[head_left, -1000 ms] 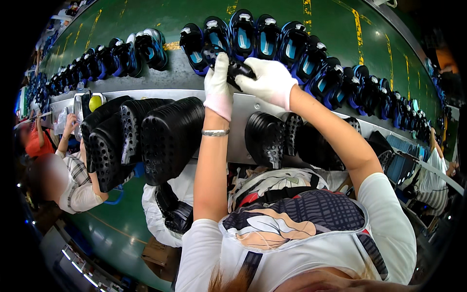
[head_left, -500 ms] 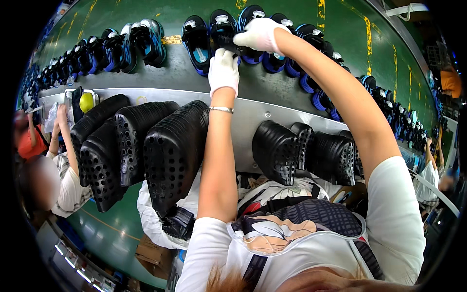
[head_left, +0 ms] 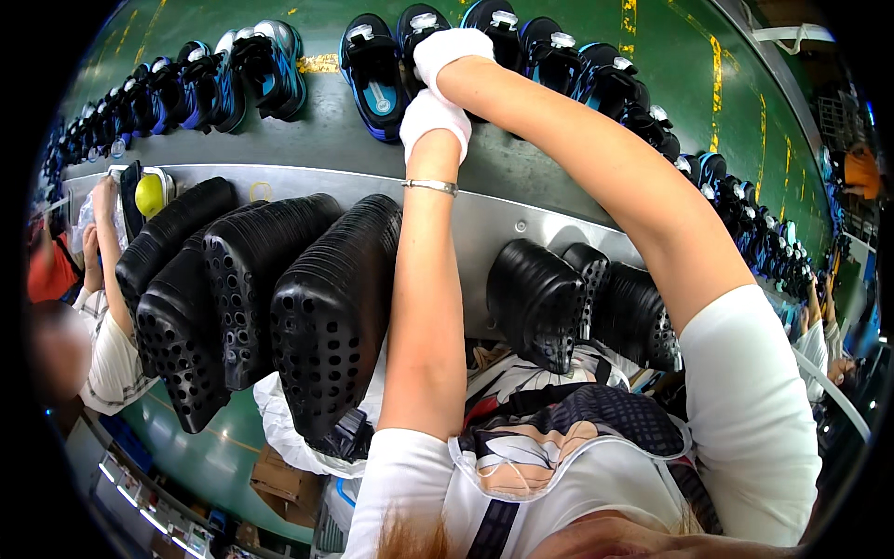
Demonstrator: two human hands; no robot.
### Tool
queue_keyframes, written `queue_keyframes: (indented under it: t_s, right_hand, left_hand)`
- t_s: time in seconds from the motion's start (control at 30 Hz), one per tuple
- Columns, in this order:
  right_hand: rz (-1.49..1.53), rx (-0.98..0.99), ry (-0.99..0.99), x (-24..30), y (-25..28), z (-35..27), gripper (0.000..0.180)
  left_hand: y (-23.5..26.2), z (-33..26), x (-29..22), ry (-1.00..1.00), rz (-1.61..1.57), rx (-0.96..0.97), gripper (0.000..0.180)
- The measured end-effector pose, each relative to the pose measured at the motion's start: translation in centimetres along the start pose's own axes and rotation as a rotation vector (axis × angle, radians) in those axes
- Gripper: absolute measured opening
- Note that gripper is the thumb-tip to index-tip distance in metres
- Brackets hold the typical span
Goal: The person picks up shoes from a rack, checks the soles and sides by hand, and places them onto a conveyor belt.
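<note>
Both my hands wear white gloves and meet over one black-and-blue sports shoe [head_left: 421, 20] in the row across the line. Its front end with a clear tag shows beyond them; the middle and heel are hidden. My left hand [head_left: 436, 119] closes round the heel end, its fingers mostly covered. Over the shoe's opening bends my right hand [head_left: 453, 52], curled downward; what its fingers hold cannot be seen. Close on the left stands another shoe [head_left: 374, 79] with a light-blue insole, and on the right a similar shoe [head_left: 494, 33].
On the metal ledge [head_left: 475, 224] nearer me lie large black perforated shoe-shaped forms [head_left: 331, 307] at left and smaller ones [head_left: 535, 298] at right. More shoes [head_left: 270, 74] line the grey belt. A co-worker [head_left: 102, 345] handles clear plastic at far left. A cardboard box [head_left: 284, 484] sits below.
My right hand has moved left and curled down over the shoe; the black piece in its fingers is now hidden. My left hand has moved slightly down and right.
</note>
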State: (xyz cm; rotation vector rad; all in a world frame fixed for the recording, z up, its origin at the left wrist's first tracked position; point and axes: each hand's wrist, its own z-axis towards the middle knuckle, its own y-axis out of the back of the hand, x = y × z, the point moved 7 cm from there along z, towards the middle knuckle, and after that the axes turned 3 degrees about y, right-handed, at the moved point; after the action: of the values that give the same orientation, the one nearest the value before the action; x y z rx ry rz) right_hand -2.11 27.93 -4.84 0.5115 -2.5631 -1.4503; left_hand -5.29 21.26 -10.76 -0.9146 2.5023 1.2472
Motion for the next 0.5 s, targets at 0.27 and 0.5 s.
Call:
queue_keyframes:
  t_s: [0.27, 0.5]
  right_hand:
    - [0.036, -0.138, -0.012, -1.1, -0.2, 1.0, 0.028]
    - [0.117, -0.214, 0.083, -5.1, 2.6, -6.9, 0.046]
  left_hand:
    - [1.6, -1.3, -1.2, 0.028, 0.012, -0.058, 0.023]
    - [2.8, -2.8, -2.2, -0.133, 0.426, -0.300, 0.024]
